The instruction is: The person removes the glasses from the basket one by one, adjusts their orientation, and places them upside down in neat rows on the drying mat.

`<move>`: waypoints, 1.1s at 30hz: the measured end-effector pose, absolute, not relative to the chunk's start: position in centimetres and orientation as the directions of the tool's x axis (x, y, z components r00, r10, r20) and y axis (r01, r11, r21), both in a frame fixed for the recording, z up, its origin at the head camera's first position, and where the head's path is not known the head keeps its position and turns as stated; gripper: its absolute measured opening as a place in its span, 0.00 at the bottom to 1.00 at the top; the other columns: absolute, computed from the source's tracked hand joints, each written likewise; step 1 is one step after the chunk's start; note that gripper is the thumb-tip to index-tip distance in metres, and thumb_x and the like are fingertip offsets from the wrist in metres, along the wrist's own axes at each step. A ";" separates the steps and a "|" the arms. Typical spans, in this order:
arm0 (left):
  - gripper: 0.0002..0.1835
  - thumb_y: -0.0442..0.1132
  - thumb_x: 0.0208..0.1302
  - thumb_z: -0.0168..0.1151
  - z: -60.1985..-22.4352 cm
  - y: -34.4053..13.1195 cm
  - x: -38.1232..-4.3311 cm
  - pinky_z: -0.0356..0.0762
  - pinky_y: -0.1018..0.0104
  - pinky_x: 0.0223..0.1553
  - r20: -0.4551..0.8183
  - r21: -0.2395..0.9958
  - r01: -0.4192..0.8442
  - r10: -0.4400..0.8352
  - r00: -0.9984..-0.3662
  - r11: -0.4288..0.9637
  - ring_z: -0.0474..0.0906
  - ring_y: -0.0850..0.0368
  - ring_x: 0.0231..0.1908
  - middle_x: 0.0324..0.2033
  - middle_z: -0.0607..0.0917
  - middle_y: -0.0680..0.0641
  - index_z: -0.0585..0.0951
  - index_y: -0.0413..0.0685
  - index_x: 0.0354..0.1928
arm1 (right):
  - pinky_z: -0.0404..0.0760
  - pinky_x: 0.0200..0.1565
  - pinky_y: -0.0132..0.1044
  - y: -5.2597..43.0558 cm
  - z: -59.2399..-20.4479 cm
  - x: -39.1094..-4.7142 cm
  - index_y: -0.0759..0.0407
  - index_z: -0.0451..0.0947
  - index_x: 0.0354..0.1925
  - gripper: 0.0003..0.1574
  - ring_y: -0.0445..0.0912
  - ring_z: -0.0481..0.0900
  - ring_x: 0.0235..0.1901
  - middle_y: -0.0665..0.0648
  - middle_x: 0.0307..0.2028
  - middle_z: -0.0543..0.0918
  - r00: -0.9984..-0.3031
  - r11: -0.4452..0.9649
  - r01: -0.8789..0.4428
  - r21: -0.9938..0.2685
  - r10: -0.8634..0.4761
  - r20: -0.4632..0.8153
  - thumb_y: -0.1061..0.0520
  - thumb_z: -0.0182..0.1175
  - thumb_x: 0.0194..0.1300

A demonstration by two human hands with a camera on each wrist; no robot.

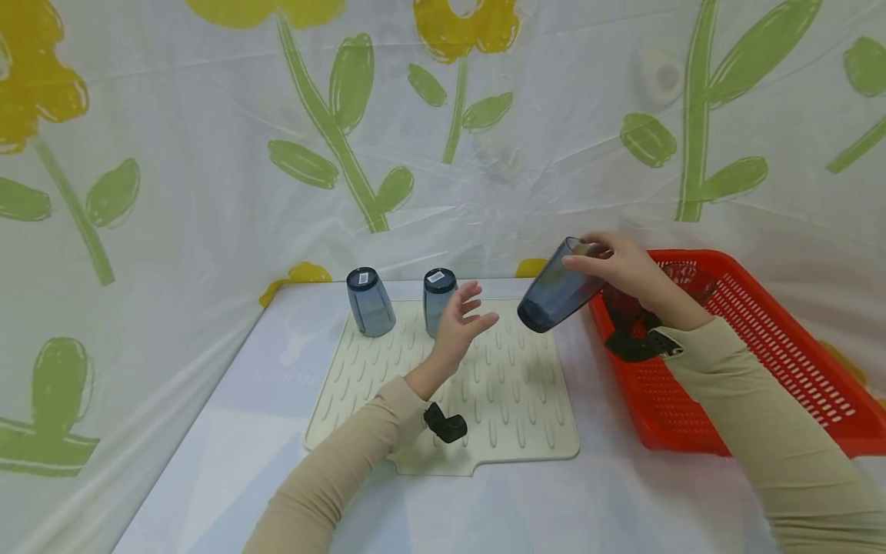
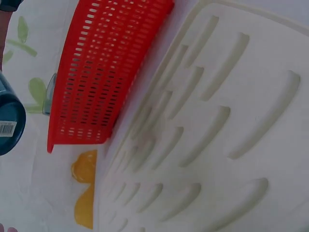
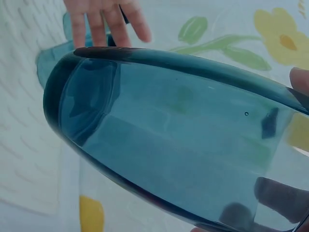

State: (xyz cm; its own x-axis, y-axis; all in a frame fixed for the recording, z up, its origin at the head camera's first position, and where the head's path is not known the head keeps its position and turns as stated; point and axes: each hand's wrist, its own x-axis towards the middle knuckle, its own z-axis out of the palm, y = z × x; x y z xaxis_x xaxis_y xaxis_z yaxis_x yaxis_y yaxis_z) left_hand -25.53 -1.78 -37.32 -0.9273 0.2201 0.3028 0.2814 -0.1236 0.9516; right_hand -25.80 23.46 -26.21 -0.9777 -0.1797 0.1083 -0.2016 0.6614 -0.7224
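My right hand (image 1: 619, 269) grips a blue glass tumbler (image 1: 557, 292) near its rim, holding it tilted in the air between the mat and the basket. Its thick base points down and to the left; in the right wrist view the tumbler (image 3: 164, 125) fills most of the picture. With fingers spread and nothing in them, my left hand (image 1: 460, 327) is over the cream drying mat (image 1: 498, 385). Just behind that hand a second blue tumbler (image 1: 436, 296) stands upside down, partly covered by it. Another upside-down tumbler (image 1: 371, 304) stands at the mat's back left corner.
A red perforated plastic basket (image 1: 782, 323) stands on the table at the right, under my right forearm. Reddish glassware (image 1: 692, 281) shows inside it. Behind the table hangs a white curtain (image 1: 554, 154) with yellow flowers and green leaves.
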 end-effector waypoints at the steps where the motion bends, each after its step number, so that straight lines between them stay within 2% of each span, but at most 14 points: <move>1: 0.35 0.35 0.57 0.61 -37.5 -1.7 -25.6 0.62 0.51 0.59 0.306 0.950 0.283 0.218 -0.927 -0.132 0.61 0.41 0.60 0.62 0.64 0.36 0.59 0.36 0.65 | 0.70 0.43 0.41 23.3 -26.4 -25.8 0.65 0.61 0.63 0.41 0.57 0.68 0.48 0.70 0.50 0.72 -0.979 0.657 -0.196 -0.728 -0.179 0.102 0.42 0.55 0.60; 4: 0.36 0.38 0.55 0.65 -38.8 -1.4 -26.4 0.63 0.52 0.58 0.314 0.947 0.290 0.209 -0.926 -0.136 0.63 0.44 0.59 0.61 0.66 0.39 0.61 0.40 0.65 | 0.71 0.43 0.40 22.8 -26.9 -26.0 0.66 0.60 0.63 0.41 0.56 0.68 0.47 0.70 0.50 0.72 -0.980 0.633 -0.183 -0.752 -0.177 0.090 0.42 0.54 0.61; 9: 0.33 0.29 0.56 0.59 -38.7 -1.0 -26.3 0.62 0.51 0.59 0.272 0.960 0.249 0.223 -0.936 -0.124 0.62 0.43 0.60 0.62 0.65 0.38 0.61 0.39 0.65 | 0.69 0.48 0.43 22.3 -27.8 -26.1 0.65 0.60 0.63 0.42 0.56 0.67 0.48 0.69 0.51 0.70 -0.987 0.574 -0.130 -0.809 -0.153 0.050 0.40 0.53 0.61; 15: 0.33 0.25 0.56 0.57 -38.9 -0.6 -26.4 0.62 0.50 0.59 0.226 0.973 0.204 0.265 -0.937 -0.109 0.61 0.40 0.61 0.63 0.64 0.36 0.60 0.37 0.65 | 0.64 0.55 0.51 21.5 -29.1 -26.1 0.64 0.58 0.64 0.45 0.57 0.62 0.53 0.69 0.56 0.65 -0.997 0.482 -0.031 -0.876 -0.081 -0.009 0.36 0.51 0.61; 18: 0.33 0.25 0.56 0.57 -39.1 -0.4 -26.4 0.63 0.51 0.58 0.215 0.975 0.193 0.274 -0.937 -0.106 0.61 0.40 0.60 0.63 0.63 0.36 0.60 0.37 0.65 | 0.62 0.58 0.52 21.1 -29.7 -26.0 0.63 0.57 0.65 0.45 0.56 0.60 0.54 0.67 0.58 0.62 -0.998 0.411 0.010 -0.912 -0.055 -0.036 0.35 0.50 0.61; 22: 0.34 0.27 0.57 0.58 -39.3 -0.3 -26.2 0.67 0.57 0.55 0.207 0.976 0.181 0.278 -0.938 -0.119 0.64 0.44 0.57 0.63 0.64 0.38 0.60 0.39 0.66 | 0.65 0.55 0.45 20.7 -30.3 -25.8 0.63 0.58 0.64 0.45 0.51 0.63 0.50 0.62 0.55 0.65 -0.998 0.320 0.026 -0.947 -0.041 -0.041 0.34 0.49 0.61; 26: 0.35 0.30 0.57 0.60 -39.4 -0.4 -26.0 0.72 0.66 0.48 0.225 0.969 0.184 0.282 -0.933 -0.163 0.69 0.54 0.51 0.60 0.65 0.39 0.59 0.43 0.66 | 0.68 0.51 0.37 20.3 -30.5 -25.6 0.65 0.58 0.63 0.45 0.44 0.68 0.45 0.56 0.49 0.68 -0.997 0.207 0.040 -0.977 -0.063 -0.054 0.35 0.49 0.62; 29: 0.38 0.34 0.56 0.63 -39.4 -0.6 -26.0 0.73 0.70 0.44 0.259 0.953 0.197 0.282 -0.924 -0.232 0.71 0.60 0.45 0.58 0.66 0.39 0.58 0.41 0.66 | 0.69 0.52 0.38 19.9 -30.7 -25.6 0.65 0.58 0.63 0.44 0.45 0.68 0.46 0.57 0.49 0.68 -0.993 0.131 0.066 -0.989 -0.091 -0.078 0.34 0.48 0.63; 33: 0.46 0.45 0.50 0.70 -39.1 -1.0 -26.0 0.74 0.73 0.43 0.307 0.923 0.212 0.284 -0.908 -0.320 0.74 0.64 0.41 0.53 0.69 0.42 0.56 0.37 0.66 | 0.65 0.57 0.46 19.4 -30.9 -25.5 0.59 0.55 0.65 0.44 0.51 0.62 0.54 0.59 0.57 0.64 -0.985 0.054 0.117 -0.992 -0.121 -0.123 0.33 0.49 0.62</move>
